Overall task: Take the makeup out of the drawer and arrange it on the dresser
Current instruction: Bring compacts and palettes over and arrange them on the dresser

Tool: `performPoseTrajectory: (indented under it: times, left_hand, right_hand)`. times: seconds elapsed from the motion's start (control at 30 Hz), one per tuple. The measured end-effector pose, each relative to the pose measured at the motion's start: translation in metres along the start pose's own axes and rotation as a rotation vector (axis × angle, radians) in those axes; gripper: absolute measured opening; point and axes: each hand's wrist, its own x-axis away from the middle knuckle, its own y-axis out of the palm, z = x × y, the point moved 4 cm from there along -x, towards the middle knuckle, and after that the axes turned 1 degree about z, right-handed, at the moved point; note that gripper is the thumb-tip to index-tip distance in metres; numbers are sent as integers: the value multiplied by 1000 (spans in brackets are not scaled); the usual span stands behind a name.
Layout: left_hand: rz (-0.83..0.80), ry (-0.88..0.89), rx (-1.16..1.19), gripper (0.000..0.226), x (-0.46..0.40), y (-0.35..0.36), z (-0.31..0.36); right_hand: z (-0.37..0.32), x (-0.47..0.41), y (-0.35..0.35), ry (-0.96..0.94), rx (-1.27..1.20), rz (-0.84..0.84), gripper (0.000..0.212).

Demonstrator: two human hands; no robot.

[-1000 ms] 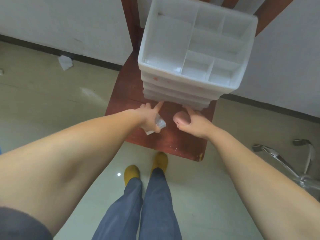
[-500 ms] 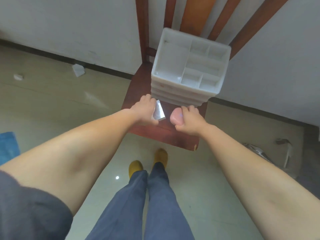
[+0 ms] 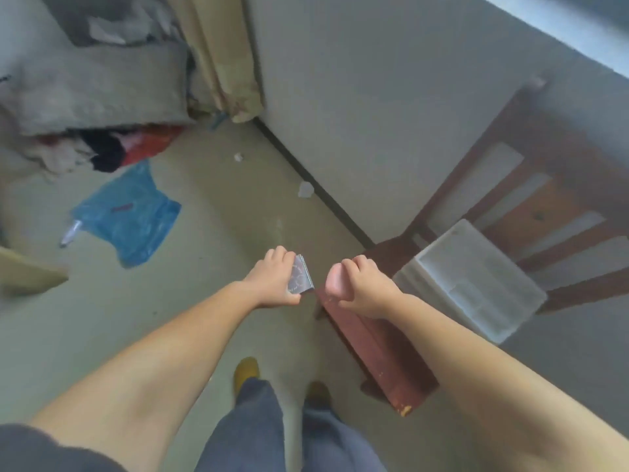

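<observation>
Left hand (image 3: 272,279) at frame centre, fingers curled round a flat silvery compact (image 3: 300,275), thumb under its lower edge; right hand (image 3: 364,287) just beside it, fingers wrapped round a rounded pink sponge (image 3: 337,281). Both makeup pieces held in the air over the floor, near the front corner of the red wooden chair (image 3: 377,338), well apart from any dresser, none in view. White drawer organiser (image 3: 469,284) sitting on the chair seat at middle right, blurred, contents not readable. Blue plastic bag (image 3: 126,216) and scattered paper scraps on the floor at left, heap of clothes (image 3: 112,148) at upper left. Likely mid-carry, placing not yet done. Risks from here: compact slipping from a grip on its thin edges and cracking on the hard floor; soft sponge dropped onto a dirty floor; a foot catching the slick bag while turning with both hands full
</observation>
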Motion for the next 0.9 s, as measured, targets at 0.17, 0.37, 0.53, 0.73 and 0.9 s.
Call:
performPoseTrajectory:
  times: [0.17,0.37,0.53,0.73,0.9]
  left_hand:
    - [115,-308,116,59,103,6,-65]
    - [228,-672,216,58,248,34,-120]
    - [353,-917,330,53,381,70,-145]
    - [420,-1174,416,55,564,134,-169]
    - [439,-1345,399,60,711,178,-181]
  right_hand:
    - [-87,-20,5,-275,171,-86,76]
    - [-226,-8,45,-623,350,-170,80]
    - [-348,39,106,-880,458,-259,82]
    - [-490,130,199,-1143,573,-306,79]
    - [-602,218,277,-1298,584,-350,78]
